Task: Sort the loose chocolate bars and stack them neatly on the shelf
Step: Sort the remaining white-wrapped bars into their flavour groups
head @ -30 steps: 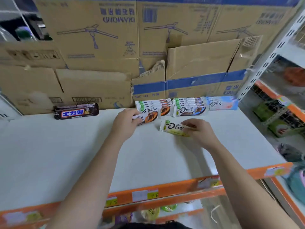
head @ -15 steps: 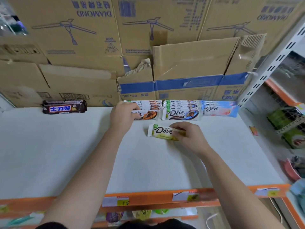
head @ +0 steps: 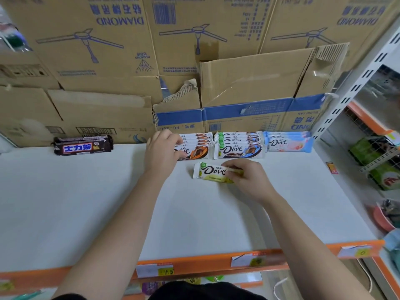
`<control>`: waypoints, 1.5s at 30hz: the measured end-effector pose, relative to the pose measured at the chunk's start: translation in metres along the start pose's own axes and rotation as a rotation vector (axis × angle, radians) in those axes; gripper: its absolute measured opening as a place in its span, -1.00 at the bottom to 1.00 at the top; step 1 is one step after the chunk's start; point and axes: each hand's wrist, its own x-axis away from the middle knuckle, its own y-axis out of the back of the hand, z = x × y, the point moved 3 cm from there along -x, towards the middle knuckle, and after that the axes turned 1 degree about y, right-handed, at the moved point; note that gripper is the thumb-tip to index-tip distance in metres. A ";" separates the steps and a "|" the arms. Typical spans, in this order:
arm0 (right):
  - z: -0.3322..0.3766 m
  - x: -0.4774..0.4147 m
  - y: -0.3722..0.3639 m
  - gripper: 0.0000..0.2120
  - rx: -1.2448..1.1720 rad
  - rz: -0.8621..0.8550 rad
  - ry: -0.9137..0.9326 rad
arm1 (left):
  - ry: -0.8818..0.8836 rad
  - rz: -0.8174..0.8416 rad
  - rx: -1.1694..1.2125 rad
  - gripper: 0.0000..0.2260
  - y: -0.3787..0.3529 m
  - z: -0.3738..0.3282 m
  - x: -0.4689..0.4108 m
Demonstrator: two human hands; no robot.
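**Finding.** The right hand (head: 246, 180) held the loose white-and-yellow foil-wrapped Dove bar (head: 211, 173) by its right end, fingers (head: 232, 169) curled and pinched on the wrapper. The bar lay flat on the white shelf board (head: 86, 202), just in front of the stacks at the back. The left hand (head: 162, 152) had its fingers curled over the left end of the stack of white-and-orange Dove bars (head: 198, 148), gripping it.

**Recommendation.** No pile of the yellow flavour was in view, so in my judgement this bar should start its own. It is best slid flat rather than lifted by one end (a thin wrapper creases easily). It should go label up, in line with the other stacks and square to the brown cardboard cartons (head: 249, 83) behind. The left hand should steady the orange stack against any nudge.

**Count.**
- Loose yellow bars: one.
- Dove stacks: three.
  - Orange: about five bars.
  - The white-and-blue stack (head: 240, 147): about five.
  - The white-and-pink stack (head: 289, 142): about three.
  - The layers blurred together at this angle, so these figures are approximate.
- Piles of dark brown wrapped bars (head: 83, 146): one, well apart to the left.
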 end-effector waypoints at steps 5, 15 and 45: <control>0.010 -0.013 -0.002 -0.82 -0.037 -0.006 0.043 | 0.012 -0.036 0.041 -0.75 0.012 0.015 0.011; 0.094 -0.065 -0.046 -0.85 -0.023 -0.059 0.153 | 0.088 -0.066 -0.100 -0.84 0.049 0.114 0.071; 0.172 -0.140 -0.144 -0.86 0.462 -0.050 0.090 | 0.002 -0.004 0.018 -0.68 0.062 0.196 0.085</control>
